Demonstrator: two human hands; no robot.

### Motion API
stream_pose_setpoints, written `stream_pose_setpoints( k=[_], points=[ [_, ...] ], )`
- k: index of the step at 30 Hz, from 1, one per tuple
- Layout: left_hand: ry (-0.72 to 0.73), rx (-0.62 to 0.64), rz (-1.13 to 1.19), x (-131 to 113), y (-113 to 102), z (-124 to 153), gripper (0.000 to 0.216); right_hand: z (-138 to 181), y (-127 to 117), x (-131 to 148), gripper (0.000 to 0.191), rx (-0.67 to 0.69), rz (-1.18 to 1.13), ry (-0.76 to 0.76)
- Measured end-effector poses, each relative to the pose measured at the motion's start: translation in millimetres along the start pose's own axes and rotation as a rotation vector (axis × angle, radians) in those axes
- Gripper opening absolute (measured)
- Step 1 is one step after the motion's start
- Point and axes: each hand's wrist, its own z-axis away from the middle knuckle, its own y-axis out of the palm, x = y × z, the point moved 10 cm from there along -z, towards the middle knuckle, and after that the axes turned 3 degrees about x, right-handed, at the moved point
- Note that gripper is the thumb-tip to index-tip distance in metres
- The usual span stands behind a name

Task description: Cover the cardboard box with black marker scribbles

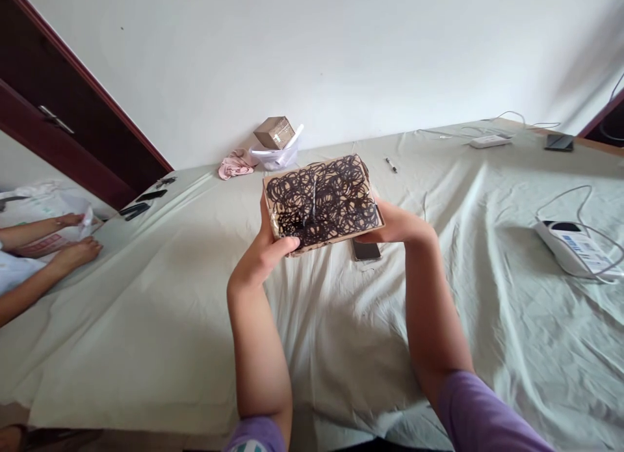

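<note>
I hold up a flat brown cardboard packet covered with many thin black loops under clear plastic, above a table draped in pale green cloth. My left hand grips its lower left corner, thumb on the front. At the packet's right edge my right hand holds on, mostly behind it. A dark phone lies on the cloth just below the packet.
Against the wall stand a small cardboard box, a clear tub and a pink cloth. A pen, power strip, a white device with cables. Another person's hands work at the left edge.
</note>
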Motion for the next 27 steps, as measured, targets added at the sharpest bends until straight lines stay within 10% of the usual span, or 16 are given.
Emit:
stream_pose_setpoints(
  k=[11, 17, 22, 27],
  points=[
    [0.013, -0.155, 0.006, 13.3, -21.8, -3.1, 0.111, -3.9, 10.7, -17.9, 0.132, -0.016, -0.197, 0.076],
    [0.237, -0.095, 0.028, 9.2, -41.0, -6.9, 0.135, -19.8, 51.7, -41.0, 0.108, 0.042, -0.468, 0.139],
    [0.222, -0.342, 0.052, 79.3, -90.8, -4.0, 0.136, -15.5, 90.0, -99.1, 0.104, 0.067, -0.448, 0.347],
    [0.090, -0.735, 0.288, 181.4, -121.1, 21.2, 0.113, 25.6, 89.2, -178.3, 0.063, -0.250, 0.113, 0.812]
  ],
)
